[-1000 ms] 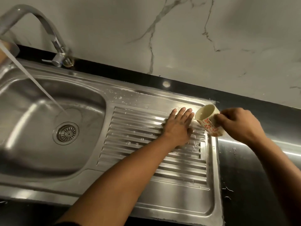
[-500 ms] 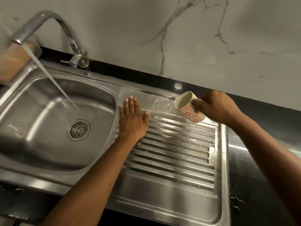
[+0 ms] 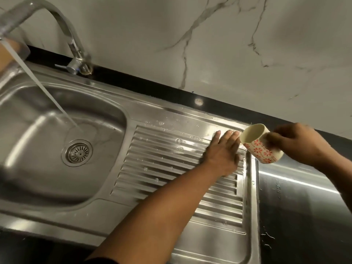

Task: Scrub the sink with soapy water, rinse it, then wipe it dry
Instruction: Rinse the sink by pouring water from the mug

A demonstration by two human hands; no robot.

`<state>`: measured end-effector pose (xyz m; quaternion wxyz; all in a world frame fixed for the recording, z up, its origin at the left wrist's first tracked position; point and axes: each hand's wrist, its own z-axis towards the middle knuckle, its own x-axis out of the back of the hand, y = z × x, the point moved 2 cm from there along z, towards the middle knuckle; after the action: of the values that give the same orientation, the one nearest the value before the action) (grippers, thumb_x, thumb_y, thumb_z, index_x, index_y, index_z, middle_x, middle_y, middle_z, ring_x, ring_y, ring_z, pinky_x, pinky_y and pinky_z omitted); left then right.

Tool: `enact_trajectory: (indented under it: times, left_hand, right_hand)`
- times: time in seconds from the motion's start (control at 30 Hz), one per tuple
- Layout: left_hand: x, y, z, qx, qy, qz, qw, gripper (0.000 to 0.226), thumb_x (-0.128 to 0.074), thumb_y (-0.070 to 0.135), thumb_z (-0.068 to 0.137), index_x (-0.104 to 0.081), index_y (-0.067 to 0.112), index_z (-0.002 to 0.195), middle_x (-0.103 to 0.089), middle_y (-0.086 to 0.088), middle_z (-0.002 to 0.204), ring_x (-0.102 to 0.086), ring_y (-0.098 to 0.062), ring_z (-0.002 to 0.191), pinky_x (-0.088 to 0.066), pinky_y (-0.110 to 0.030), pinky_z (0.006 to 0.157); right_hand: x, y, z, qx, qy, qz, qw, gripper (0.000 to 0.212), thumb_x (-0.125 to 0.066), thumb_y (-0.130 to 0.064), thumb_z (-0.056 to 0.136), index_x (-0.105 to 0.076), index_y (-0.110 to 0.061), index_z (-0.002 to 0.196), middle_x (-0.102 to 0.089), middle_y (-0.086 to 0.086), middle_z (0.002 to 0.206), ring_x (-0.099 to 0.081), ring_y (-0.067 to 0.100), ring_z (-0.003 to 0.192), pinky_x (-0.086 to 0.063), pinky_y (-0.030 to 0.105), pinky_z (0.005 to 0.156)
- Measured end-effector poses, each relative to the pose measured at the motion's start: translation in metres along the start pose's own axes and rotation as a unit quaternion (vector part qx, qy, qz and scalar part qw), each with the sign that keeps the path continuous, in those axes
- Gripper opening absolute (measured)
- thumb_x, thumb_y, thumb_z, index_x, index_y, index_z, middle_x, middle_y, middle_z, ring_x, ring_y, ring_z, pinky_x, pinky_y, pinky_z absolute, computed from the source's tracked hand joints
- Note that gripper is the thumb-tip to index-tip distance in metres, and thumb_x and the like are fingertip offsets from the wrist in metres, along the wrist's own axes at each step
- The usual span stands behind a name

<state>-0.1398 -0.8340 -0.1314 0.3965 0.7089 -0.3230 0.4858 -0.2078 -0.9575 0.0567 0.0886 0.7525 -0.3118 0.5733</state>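
Rinsing appears under way: our right hand [image 3: 297,143] grips a tilted cup [image 3: 257,148] over the drainboard [image 3: 163,161], our left hand [image 3: 222,152] lies flat; wiping dry remains.

No lettering, label, brand mark or number can be read on any surface in view. The mug [image 3: 261,149] carries only a printed pattern of red flowers, with no words. A few small marks on the ribs of the drainboard [image 3: 162,168] are too blurred to tell whether they are characters.
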Motion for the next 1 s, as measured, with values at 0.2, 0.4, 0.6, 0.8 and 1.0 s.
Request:
enact_trajectory:
  times: [0.2,0.4,0.6,0.8,1.0]
  left_hand:
    - [0.009,-0.036,-0.020,0.044,0.041,-0.017,0.998,0.070,-0.010,0.051,0.109,0.002,0.014,0.167,0.007,-0.008,0.175,0.008,-0.026,0.162,0.000,-0.049,0.131]
    - [0.015,-0.137,-0.086,0.174,0.102,-0.049,0.978,0.070,-0.007,0.053,0.109,0.005,0.014,0.166,0.007,-0.009,0.175,0.007,-0.027,0.162,-0.004,-0.049,0.132]
    - [0.021,-0.216,-0.139,0.274,0.079,-0.027,0.958,0.075,0.000,0.057,0.107,0.009,0.011,0.165,0.013,-0.012,0.174,0.010,-0.026,0.161,-0.001,-0.049,0.132]
    - [0.019,-0.161,-0.118,0.263,0.064,-0.052,0.961,0.077,0.000,0.059,0.105,0.016,0.010,0.163,0.020,-0.015,0.171,0.017,-0.032,0.159,0.001,-0.053,0.131]
    - [-0.005,-0.028,-0.062,0.064,0.035,-0.060,0.996,0.071,-0.012,0.052,0.107,0.008,0.016,0.166,0.015,-0.009,0.173,0.018,-0.028,0.160,0.005,-0.057,0.129]
  right_hand:
    - [-0.017,-0.010,0.020,0.019,0.012,-0.142,0.990,0.037,-0.053,-0.051,0.103,-0.075,-0.021,0.100,-0.067,-0.007,0.073,-0.063,0.008,0.061,-0.040,0.024,0.051]
    - [-0.035,-0.068,0.040,0.103,0.029,-0.148,0.983,0.039,-0.053,-0.053,0.102,-0.075,-0.021,0.109,-0.073,0.001,0.083,-0.067,0.016,0.064,-0.046,0.025,0.053]
    - [-0.038,-0.100,0.039,0.135,-0.009,-0.001,0.991,0.030,-0.057,-0.044,0.103,-0.077,-0.021,0.098,-0.073,-0.006,0.085,-0.063,0.000,0.059,-0.041,0.020,0.050]
    - [-0.016,-0.069,-0.016,0.050,-0.042,0.256,0.964,0.031,-0.061,-0.031,0.102,-0.078,-0.013,0.085,-0.079,-0.004,0.087,-0.076,0.018,0.086,-0.060,0.050,0.093]
    - [-0.005,-0.036,-0.103,-0.037,-0.003,0.262,0.964,0.039,-0.065,-0.056,0.091,-0.080,-0.021,0.079,-0.080,-0.002,0.081,-0.076,0.023,0.082,-0.057,0.062,0.092]
